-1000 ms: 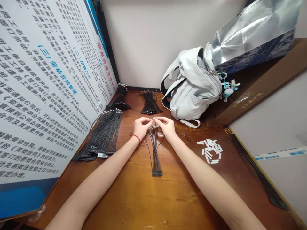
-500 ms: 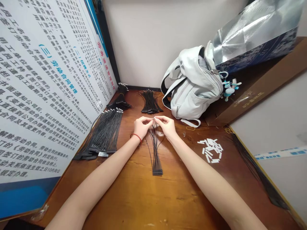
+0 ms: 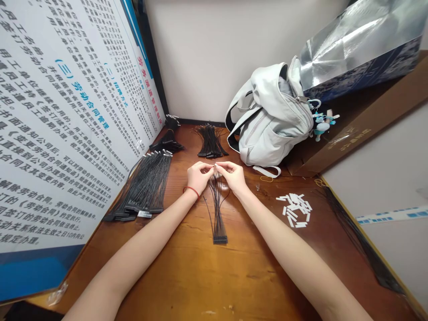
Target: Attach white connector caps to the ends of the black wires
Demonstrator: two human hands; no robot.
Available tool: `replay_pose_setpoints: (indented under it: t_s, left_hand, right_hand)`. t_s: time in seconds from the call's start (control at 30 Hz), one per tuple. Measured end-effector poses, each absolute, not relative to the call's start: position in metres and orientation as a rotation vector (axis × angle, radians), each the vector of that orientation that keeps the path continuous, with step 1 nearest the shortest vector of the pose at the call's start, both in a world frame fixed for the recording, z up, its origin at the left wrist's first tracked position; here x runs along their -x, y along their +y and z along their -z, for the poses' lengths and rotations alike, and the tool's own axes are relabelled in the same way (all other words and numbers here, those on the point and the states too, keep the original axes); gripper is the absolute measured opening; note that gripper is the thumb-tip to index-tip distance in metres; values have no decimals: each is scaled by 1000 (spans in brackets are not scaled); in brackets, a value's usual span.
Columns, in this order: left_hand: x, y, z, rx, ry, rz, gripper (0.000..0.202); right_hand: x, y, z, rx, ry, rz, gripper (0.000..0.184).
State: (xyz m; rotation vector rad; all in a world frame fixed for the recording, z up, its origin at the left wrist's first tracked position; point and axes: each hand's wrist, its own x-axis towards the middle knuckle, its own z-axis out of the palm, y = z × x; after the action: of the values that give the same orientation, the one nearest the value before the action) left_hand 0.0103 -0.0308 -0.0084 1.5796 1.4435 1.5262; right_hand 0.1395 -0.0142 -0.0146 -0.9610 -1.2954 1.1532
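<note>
My left hand (image 3: 199, 177), with a red cord at its wrist, pinches the upper ends of thin black wires between thumb and forefinger. Fingertip to fingertip with it, my right hand (image 3: 235, 178) is closed in a pinch on a small white connector, mostly hidden by the fingers. From the hands the black wire harness (image 3: 218, 216) runs down toward me, its wires spread a little. Its wide black connector (image 3: 220, 240) lies flat on the wooden table (image 3: 187, 267). A few wires bow out to either side.
Loose white connectors (image 3: 294, 209) lie in a pile at the right. Finished-looking black harnesses (image 3: 147, 183) are stacked at the left, with more bundles (image 3: 210, 141) behind. A pale backpack (image 3: 274, 116) and a cardboard box (image 3: 361, 120) stand back right. Black wires (image 3: 361, 245) lie along the right edge.
The view has shifted very slightly. Both hands keep their pinch at the wire ends, and the harness lies as before.
</note>
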Motion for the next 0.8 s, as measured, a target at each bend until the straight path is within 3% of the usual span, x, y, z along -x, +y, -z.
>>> replay_pose_setpoints:
  t_s: [0.8]
  left_hand:
    - [-8,-27,12,-1556,1482,-1449,6]
  right_hand:
    - [-139,-14,17,991,-1424,-1077,29]
